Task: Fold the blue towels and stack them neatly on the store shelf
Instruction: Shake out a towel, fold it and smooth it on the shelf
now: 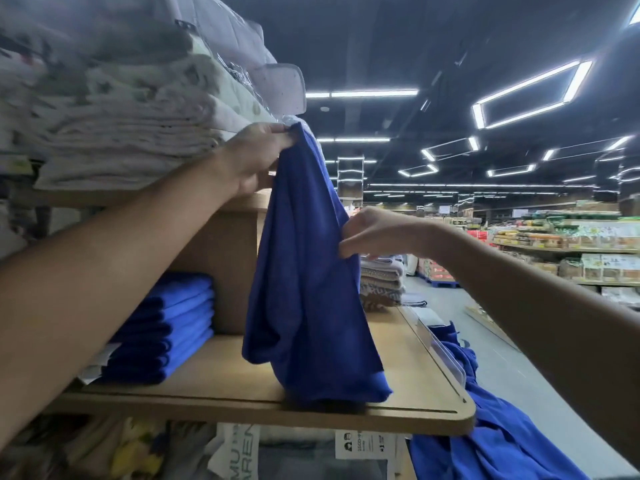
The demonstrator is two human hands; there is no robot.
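A dark blue towel [308, 289] hangs upright over the wooden shelf [242, 407], its lower end resting on the board. My left hand [254, 157] pinches the towel's top corner high up. My right hand [377, 232] pinches its right edge at mid-height. A stack of folded blue towels [166, 327] lies on the same shelf to the left. More unfolded blue towels [485, 431] hang in a heap beyond the shelf's right end.
Piled pale linens [114, 123] fill the shelf above, right by my left hand. Folded grey towels [381, 278] sit further back. A clear plastic divider [436, 344] lines the shelf's right edge. Packaged goods lie below. An aisle [519, 341] and grocery shelves lie to the right.
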